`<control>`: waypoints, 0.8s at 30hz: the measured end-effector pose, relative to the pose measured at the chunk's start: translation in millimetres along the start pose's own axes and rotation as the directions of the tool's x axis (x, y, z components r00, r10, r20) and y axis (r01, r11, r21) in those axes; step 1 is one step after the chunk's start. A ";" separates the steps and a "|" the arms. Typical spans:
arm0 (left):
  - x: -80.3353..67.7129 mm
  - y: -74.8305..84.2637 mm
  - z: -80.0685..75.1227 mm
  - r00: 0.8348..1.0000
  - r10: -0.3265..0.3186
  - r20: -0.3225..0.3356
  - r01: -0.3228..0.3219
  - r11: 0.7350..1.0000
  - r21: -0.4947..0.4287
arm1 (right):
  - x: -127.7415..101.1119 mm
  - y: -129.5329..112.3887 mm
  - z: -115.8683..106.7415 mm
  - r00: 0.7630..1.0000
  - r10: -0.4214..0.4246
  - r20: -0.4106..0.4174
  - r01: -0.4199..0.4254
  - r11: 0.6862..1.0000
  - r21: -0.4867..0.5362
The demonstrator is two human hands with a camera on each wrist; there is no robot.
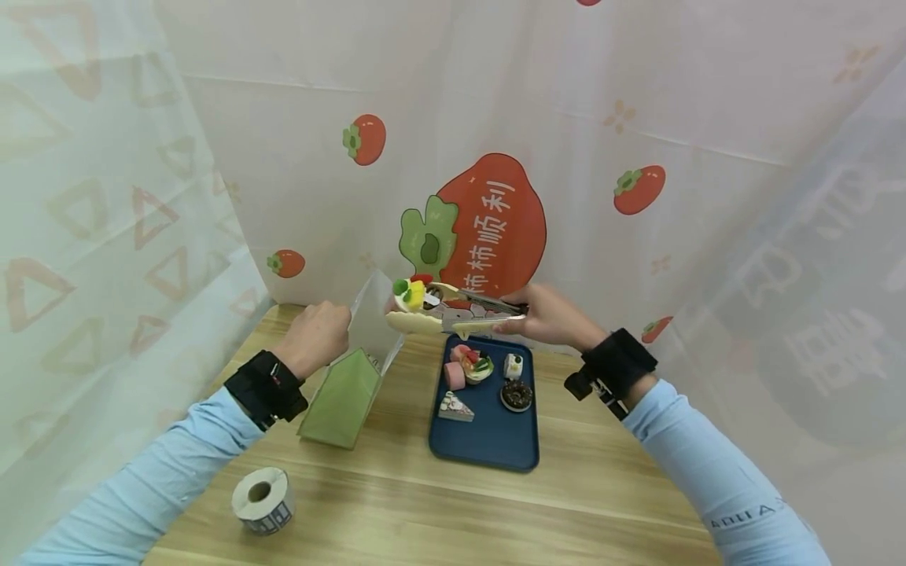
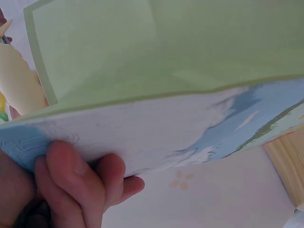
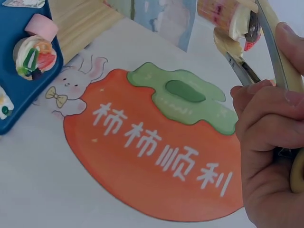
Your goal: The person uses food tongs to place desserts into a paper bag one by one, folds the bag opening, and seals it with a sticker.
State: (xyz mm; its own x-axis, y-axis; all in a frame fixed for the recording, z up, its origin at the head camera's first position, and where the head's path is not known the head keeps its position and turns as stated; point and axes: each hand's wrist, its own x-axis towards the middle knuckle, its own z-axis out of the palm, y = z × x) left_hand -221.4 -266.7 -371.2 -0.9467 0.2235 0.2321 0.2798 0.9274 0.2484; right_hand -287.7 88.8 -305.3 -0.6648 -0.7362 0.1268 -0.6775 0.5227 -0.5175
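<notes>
My left hand (image 1: 314, 338) grips the upper part of a green paper bag (image 1: 343, 401) that stands tilted on the table. In the left wrist view, curled fingers (image 2: 76, 175) lie against the bag's white-and-blue printed panel (image 2: 142, 128); the thumb is hard to make out. My right hand (image 1: 541, 314) holds a pair of tongs (image 1: 474, 322) with cream-coloured tips. Between those tips is a small toy cake (image 1: 410, 295) topped with yellow, green and red pieces, held in the air just right of the bag's top. The right wrist view shows the cake's layered side (image 3: 221, 16).
A dark blue tray (image 1: 488, 448) carries a chocolate doughnut (image 1: 516, 395), a cake slice (image 1: 455, 407), a fruit-topped tart (image 1: 476, 366), a pink cylinder (image 1: 454, 376) and a small white cake (image 1: 513, 365). A label roll (image 1: 262, 499) sits at front left. Printed curtains (image 1: 602, 94) surround the table.
</notes>
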 end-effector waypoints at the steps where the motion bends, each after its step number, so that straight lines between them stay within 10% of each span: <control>1: 0.1 -0.5 0.2 1.000 -0.002 0.004 0.002 1.000 0.002 | 4.3 -0.9 0.1 1.000 -0.015 0.003 0.015 1.000 -0.007; 24: 3.1 -1.1 2.0 0.994 -0.063 0.091 0.063 0.998 -0.002 | 75.5 -53.3 -13.9 0.969 0.056 0.241 0.015 0.960 -0.281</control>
State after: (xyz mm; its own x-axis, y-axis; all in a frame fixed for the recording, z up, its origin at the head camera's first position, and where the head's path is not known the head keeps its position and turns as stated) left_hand -225.0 -266.5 -372.7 -0.9729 0.1914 0.1297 0.2199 0.9391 0.2641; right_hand -306.1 11.3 -256.4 -0.6061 -0.7878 -0.1100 -0.7483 0.6116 -0.2568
